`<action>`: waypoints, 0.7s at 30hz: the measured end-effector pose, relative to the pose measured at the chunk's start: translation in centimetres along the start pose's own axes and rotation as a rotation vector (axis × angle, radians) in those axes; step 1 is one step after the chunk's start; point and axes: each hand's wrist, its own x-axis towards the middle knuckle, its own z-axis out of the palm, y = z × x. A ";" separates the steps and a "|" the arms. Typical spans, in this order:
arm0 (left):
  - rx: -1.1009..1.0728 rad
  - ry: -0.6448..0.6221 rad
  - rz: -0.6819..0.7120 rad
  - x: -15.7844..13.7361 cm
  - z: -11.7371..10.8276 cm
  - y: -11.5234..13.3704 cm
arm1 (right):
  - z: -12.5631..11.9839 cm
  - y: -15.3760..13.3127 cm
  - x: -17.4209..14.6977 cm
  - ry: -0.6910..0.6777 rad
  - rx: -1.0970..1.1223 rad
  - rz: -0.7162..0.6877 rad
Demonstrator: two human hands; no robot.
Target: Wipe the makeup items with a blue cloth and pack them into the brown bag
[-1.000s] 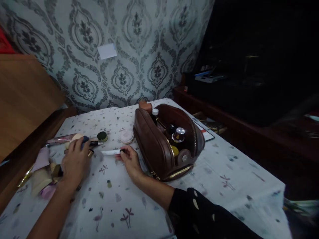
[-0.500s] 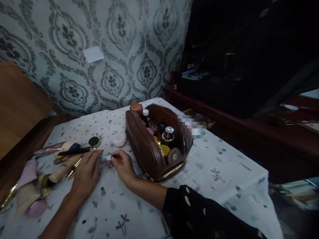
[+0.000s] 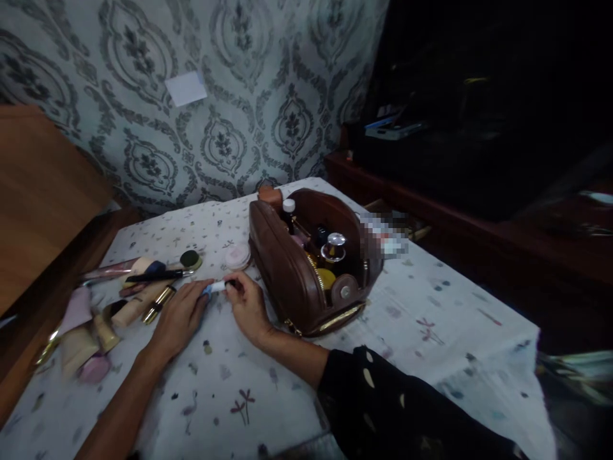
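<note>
Between my hands is a small white tube (image 3: 218, 287) with a blue end and a dark end; its exact kind is unclear. My left hand (image 3: 181, 317) has its fingertips closed on the blue end. At the dark end, my right hand (image 3: 248, 308) pinches with thumb and fingers. An unzipped brown toiletry bag (image 3: 286, 271) stands just beyond my right hand. Inside it are a silver-capped bottle (image 3: 334, 248), a white-capped bottle (image 3: 288, 207) and a yellow lid (image 3: 327, 278). A round pale pink compact (image 3: 237, 255) lies left of the bag.
Left of my left hand lie a gold-and-black tube (image 3: 159, 304), a black pen-like item (image 3: 156, 276), a dark green round lid (image 3: 191, 259), a pink-capped tube (image 3: 94, 368) and several other cosmetics. Patterned cloth (image 3: 268, 409) covers the table. A dark red cabinet (image 3: 460, 271) stands at the right.
The view has shifted, so the table contents appear farther right. The white tube shows more fully between my hands, both of which remain on it.
</note>
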 end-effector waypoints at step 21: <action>-0.243 0.019 -0.195 -1.0 -0.9 -0.9 | -0.2 -0.4 0.7 0.017 0.132 0.189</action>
